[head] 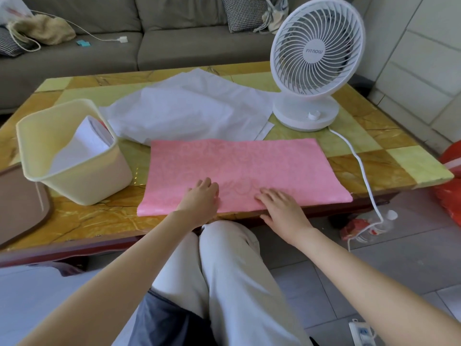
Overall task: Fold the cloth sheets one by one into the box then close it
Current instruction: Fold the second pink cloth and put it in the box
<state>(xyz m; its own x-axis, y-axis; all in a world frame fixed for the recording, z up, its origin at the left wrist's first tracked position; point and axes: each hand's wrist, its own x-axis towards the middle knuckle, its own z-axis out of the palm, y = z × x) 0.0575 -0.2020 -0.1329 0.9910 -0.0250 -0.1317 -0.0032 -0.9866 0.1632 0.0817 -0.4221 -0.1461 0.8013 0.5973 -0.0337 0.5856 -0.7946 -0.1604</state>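
We see a bright, evenly lit scene in soft daylight, and no lamp is in view. Shadows are faint and soft-edged: a pale one sits under the near side of the box (82,181), another rings the base of the fan (316,53). The glossy table (374,146) shows a short row of small glints just right of the box. The white cloth (187,106) is nearly washed out, its folds hard to read. The wide lens bows the table's edges and the wall tiles (424,58), and stretches the forearms (99,283) toward the bottom corners. The right hand (284,211) smears slightly; the left hand (202,196) looks a little soft. The pattern on the pink cloth (237,161) reads only faintly.
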